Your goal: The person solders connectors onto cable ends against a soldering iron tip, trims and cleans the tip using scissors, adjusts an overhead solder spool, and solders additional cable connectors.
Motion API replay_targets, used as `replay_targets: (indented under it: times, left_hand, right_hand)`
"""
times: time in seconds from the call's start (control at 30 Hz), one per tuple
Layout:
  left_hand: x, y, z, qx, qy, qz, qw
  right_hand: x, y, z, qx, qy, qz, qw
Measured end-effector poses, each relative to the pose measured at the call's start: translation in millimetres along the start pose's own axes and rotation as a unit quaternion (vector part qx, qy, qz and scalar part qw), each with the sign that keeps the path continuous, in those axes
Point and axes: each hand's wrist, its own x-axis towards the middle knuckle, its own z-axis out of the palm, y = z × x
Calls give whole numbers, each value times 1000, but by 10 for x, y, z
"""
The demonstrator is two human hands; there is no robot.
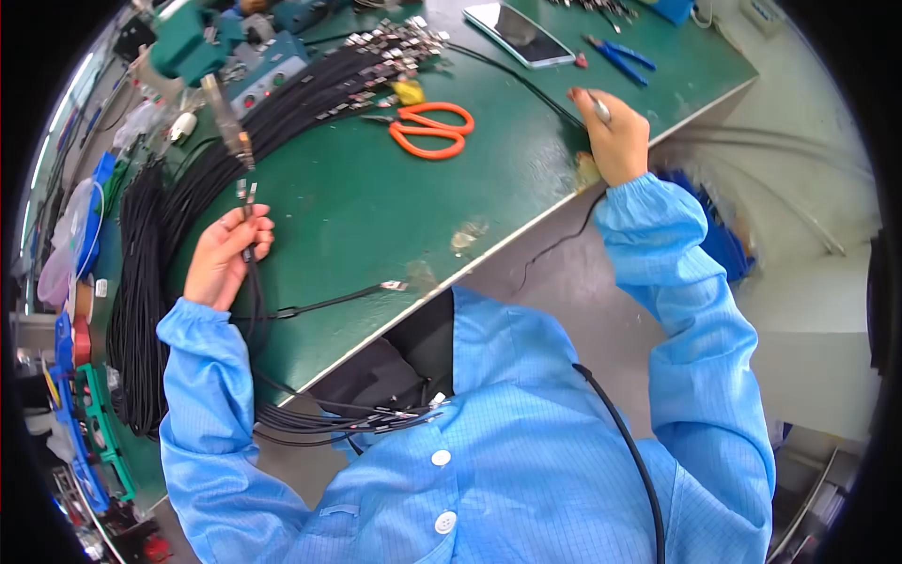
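At the left of the green table, my left hand [230, 246] pinches black cables near their metal-tipped ends [247, 191], which point up. My right hand [615, 136] is at the table's right front edge, closed around a silvery object [599, 109], only partly visible. A black cable [517, 73] runs from the connector pile to my right hand. Between my hands lie orange-handled scissors [432, 130]. A large curved bundle of black cables [282, 115] spreads over the left and back of the table. One cable end with a white connector [393, 285] lies near the front edge.
A phone [519, 35] and blue-handled pliers [622, 58] lie at the back right. Green machines [188, 45] stand at the back left. More cable ends [395, 414] hang over the front edge by my lap. Blue and green bins [99, 423] are at the far left.
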Motion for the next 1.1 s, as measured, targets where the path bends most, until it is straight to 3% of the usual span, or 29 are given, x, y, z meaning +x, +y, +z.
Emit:
replay_targets:
  times: [0.03, 0.13, 0.2, 0.73, 1.1]
  left_hand:
    - [8, -9, -15, 7, -4, 0, 1000]
    - [30, -31, -51, 28, 3, -15, 999]
    - [22, -28, -77, 44, 16, -13, 999]
    - [14, -75, -398, -25, 2, -15, 1000]
    - [18, -62, -463, -25, -4, -32, 999]
  right_hand:
    - [-26, 23, 53, 40, 50, -47, 997]
    - [-40, 57, 79, 36, 87, -32, 995]
    - [-18, 94, 100, 41, 120, -99, 987]
    - [18, 64, 14, 44, 116, -116, 985]
    - [3, 34, 23, 67, 98, -58, 991]
